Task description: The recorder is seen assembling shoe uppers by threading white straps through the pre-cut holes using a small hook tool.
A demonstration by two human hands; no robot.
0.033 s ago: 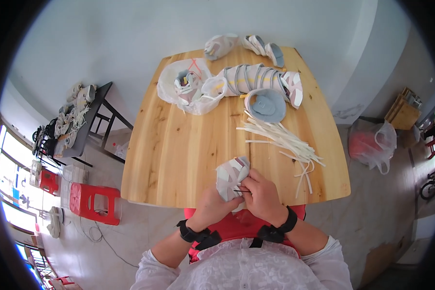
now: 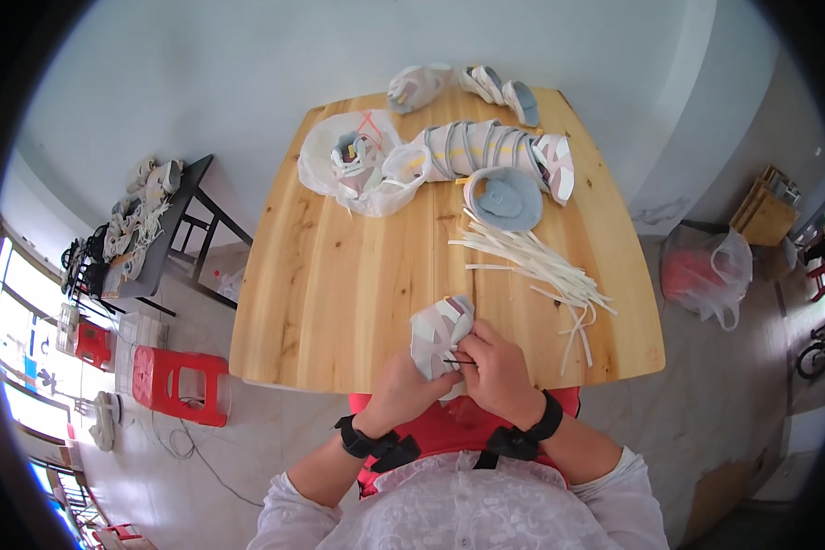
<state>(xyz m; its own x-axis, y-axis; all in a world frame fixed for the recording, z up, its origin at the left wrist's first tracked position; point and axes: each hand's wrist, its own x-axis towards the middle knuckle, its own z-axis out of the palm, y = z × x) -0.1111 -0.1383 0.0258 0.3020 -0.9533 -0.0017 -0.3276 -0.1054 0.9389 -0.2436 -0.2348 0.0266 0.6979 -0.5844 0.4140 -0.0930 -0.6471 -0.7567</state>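
A small shoe upper (image 2: 440, 332) with white and pinkish-grey panels is held over the table's near edge. My left hand (image 2: 401, 390) is closed round its left and lower side. My right hand (image 2: 495, 371) pinches a thin dark rod-like tool (image 2: 458, 361) against the upper's right side. The tool's tip points left across the panels; its exact kind cannot be made out. Beyond my hands lies a loose bundle of flat white laces (image 2: 536, 261). Just past the laces, a shoe upper with a grey lining (image 2: 507, 202) sits with its opening up.
A row of nested shoe uppers (image 2: 477, 148) lies across the wooden table (image 2: 339, 284), beside a plastic bag (image 2: 316, 174) holding more. Further uppers (image 2: 419, 87) sit at the far edge. A red stool (image 2: 183, 385) and a dark side table (image 2: 188, 197) stand left; a bagged red bundle (image 2: 697, 275) right.
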